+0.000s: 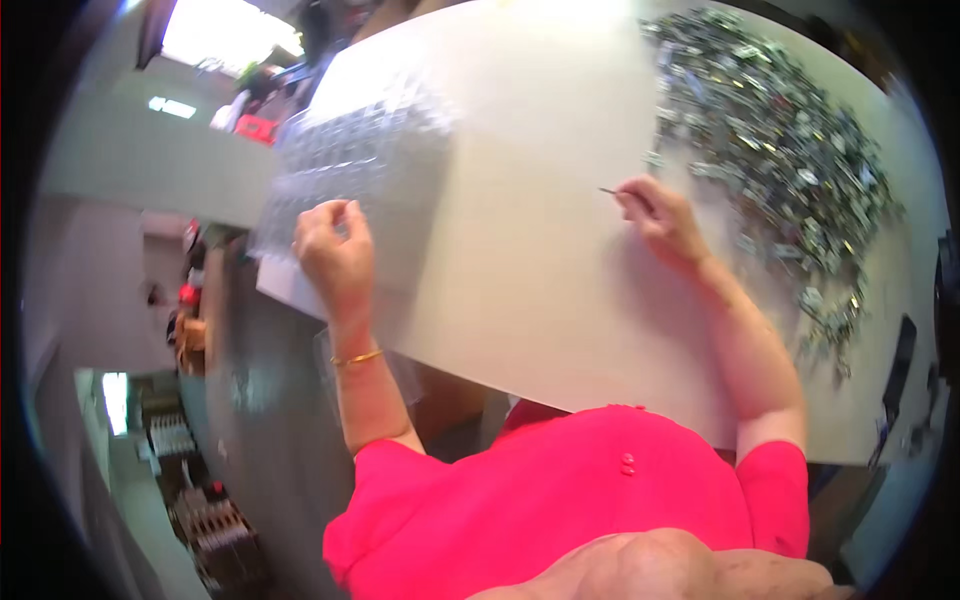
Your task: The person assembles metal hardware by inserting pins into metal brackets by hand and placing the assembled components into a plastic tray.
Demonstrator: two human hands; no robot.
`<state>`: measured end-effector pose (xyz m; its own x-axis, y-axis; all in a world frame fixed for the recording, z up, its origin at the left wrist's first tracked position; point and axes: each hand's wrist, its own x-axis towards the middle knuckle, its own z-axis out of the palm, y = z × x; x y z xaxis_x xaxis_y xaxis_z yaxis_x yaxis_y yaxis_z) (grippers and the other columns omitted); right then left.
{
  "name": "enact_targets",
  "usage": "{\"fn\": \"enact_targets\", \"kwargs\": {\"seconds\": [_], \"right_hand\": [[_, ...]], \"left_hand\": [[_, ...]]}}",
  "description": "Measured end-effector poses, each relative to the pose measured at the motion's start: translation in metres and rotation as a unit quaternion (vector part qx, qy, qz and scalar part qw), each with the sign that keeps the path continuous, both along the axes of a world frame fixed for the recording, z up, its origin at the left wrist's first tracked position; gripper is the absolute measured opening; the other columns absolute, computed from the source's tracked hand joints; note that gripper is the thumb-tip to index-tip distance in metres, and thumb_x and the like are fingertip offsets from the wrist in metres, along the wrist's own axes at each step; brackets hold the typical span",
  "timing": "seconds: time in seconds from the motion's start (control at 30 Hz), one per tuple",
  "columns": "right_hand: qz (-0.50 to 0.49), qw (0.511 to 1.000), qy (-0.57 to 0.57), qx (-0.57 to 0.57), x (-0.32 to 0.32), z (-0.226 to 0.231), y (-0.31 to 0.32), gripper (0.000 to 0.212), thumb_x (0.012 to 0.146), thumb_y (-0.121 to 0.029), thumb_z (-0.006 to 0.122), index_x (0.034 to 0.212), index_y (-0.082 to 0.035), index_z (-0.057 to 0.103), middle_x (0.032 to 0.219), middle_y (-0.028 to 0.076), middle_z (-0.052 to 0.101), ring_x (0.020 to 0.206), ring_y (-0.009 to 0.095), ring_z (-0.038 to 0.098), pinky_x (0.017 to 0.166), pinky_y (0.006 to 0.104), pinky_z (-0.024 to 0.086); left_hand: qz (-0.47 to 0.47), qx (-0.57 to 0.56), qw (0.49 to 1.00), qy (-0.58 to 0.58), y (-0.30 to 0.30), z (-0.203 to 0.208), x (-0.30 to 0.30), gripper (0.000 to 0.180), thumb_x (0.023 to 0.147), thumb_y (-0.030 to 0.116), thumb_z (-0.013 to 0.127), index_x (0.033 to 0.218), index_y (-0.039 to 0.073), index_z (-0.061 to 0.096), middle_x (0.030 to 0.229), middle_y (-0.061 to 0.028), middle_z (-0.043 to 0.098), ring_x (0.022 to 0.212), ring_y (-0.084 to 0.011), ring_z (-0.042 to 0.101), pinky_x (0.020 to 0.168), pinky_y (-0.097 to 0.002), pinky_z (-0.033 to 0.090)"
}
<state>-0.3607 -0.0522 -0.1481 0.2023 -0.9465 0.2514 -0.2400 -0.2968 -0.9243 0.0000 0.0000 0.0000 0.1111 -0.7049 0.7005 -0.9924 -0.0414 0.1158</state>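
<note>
Apparently, filling of the clear pocketed plastic tray (335, 150) is in hand: a thin dark pin (607, 190) is clamped in the grip of the right hand (657, 215), between tray and metal-parts heap (770, 130) (whether the left hand (335, 250) is closed cannot be told); careful leftward carrying is called for.

One view, from where I stand: the left camera of a side-by-side pair, worn on the person's head. Wide fisheye, pitched steeply down and outward across the pale table (530, 270). Close range: wearer's red top (560, 500) fills the lower middle; left hand (335, 250) and right hand (662, 220) sit farther out, within the frame. Table edges bow toward the dark rim. Leftward, coverage runs past the table to grey floor (260, 370) and a bright opening (220, 35).
</note>
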Motion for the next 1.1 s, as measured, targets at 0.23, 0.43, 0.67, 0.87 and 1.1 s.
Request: {"fn": "enact_targets", "kwargs": {"seconds": [0.23, 0.43, 0.67, 0.87, 1.1], "right_hand": [[0.022, 0.995, 0.046, -0.085, -0.011, 0.009, 0.009, 0.007, 0.088, -0.014, 0.067, 0.092, -0.009, 0.066, 0.078, 0.01, 0.066, 0.068, 0.025, 0.064, 0.061, 0.0347, 0.05], [0.053, 0.981, 0.099, -0.158, -0.013, 0.011, 0.011, 0.005, 0.084, -0.012, 0.067, 0.088, -0.01, 0.066, 0.08, 0.009, 0.066, 0.074, 0.029, 0.065, 0.066, 0.0389, 0.052], [0.084, 0.978, 0.1, -0.163, -0.018, -0.001, 0.004, 0.004, 0.085, -0.014, 0.063, 0.087, -0.01, 0.064, 0.08, 0.008, 0.067, 0.077, 0.029, 0.065, 0.069, 0.041, 0.051], [0.086, 0.981, 0.087, -0.152, -0.015, -0.002, 0.004, 0.003, 0.085, -0.014, 0.062, 0.085, -0.011, 0.063, 0.08, 0.006, 0.067, 0.076, 0.03, 0.065, 0.067, 0.0417, 0.051], [0.075, 0.981, 0.094, -0.151, -0.015, 0.0, 0.004, 0.003, 0.085, -0.014, 0.062, 0.085, -0.012, 0.064, 0.08, 0.007, 0.067, 0.075, 0.031, 0.065, 0.065, 0.0421, 0.051]], "left_hand": [[-0.233, 0.044, 0.963, 0.127, -0.041, -0.027, -0.121, 0.005, 0.081, 0.005, 0.07, 0.081, 0.003, 0.066, 0.079, -0.0101, 0.065, 0.077, -0.0256, 0.061, 0.07, -0.0363, 0.048], [-0.343, 0.188, 0.908, 0.148, -0.094, -0.066, -0.213, 0.018, 0.084, 0.019, 0.07, 0.084, 0.002, 0.067, 0.082, -0.0125, 0.064, 0.079, -0.0246, 0.062, 0.072, -0.0352, 0.05], [-0.294, 0.3, 0.902, 0.096, -0.145, -0.105, -0.276, 0.037, 0.079, 0.034, 0.068, 0.087, -0.002, 0.063, 0.091, -0.0197, 0.065, 0.089, -0.0343, 0.063, 0.08, -0.0407, 0.05], [-0.255, 0.388, 0.881, 0.089, -0.171, -0.113, -0.284, 0.029, 0.077, 0.026, 0.066, 0.087, -0.001, 0.065, 0.083, -0.0213, 0.068, 0.085, -0.0344, 0.067, 0.08, -0.042, 0.051], [-0.247, 0.311, 0.913, 0.098, -0.176, -0.12, -0.28, 0.021, 0.077, 0.019, 0.062, 0.085, -0.001, 0.061, 0.085, -0.0222, 0.067, 0.082, -0.0369, 0.066, 0.079, -0.0439, 0.052]]}}
